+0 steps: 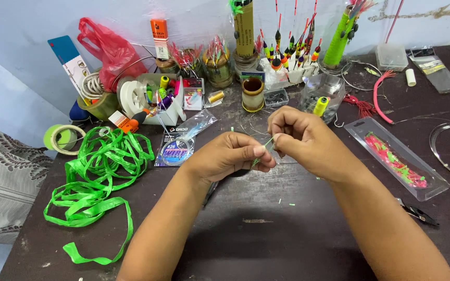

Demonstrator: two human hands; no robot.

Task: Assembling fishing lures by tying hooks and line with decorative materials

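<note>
A long clear plastic package (398,157) with pink and green contents lies slantwise near the bench's right edge, and a small clear bag (436,68) with a yellowish label sits in the far right corner. A clear pouch with a blue coil label (179,145) lies left of centre, while a blue-and-white card (71,60), a red plastic bag (109,49) and an orange-and-white box (159,37) stand along the far edge.

Glossy green plastic ribbon (97,177), matt table (287,234)
</note>
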